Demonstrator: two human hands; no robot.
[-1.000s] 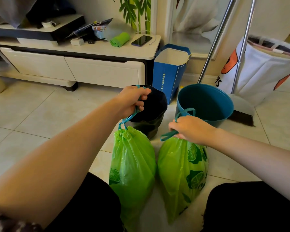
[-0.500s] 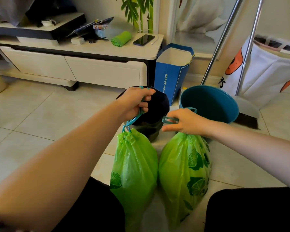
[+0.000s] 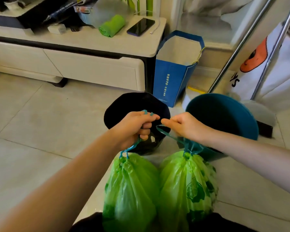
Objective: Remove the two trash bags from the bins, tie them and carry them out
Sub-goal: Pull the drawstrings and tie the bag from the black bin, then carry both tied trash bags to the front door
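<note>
A low white cabinet spans the far side of the tiled floor, well beyond both hands. To the far right of the grips stands a white fabric hamper with an orange print, two metal poles leaning across it.

Directly behind the right hand sits the teal bin, and directly behind the left hand the black bin; a blue paper bag stands upright beyond the gap between them.

Below the left hand hangs the left green bag, its neck gathered shut; the fingers are curled tight round its teal drawstring, which runs from the fist to the neck. Below the right hand hangs the right green bag, touching its neighbour side by side; this hand's fingers are curled round the second teal drawstring, which slants down to the cinched neck. The two fists are nearly knuckle to knuckle.

On the cabinet top, far above the grips, lie a rolled green cloth and, just beside it, a dark phone.
</note>
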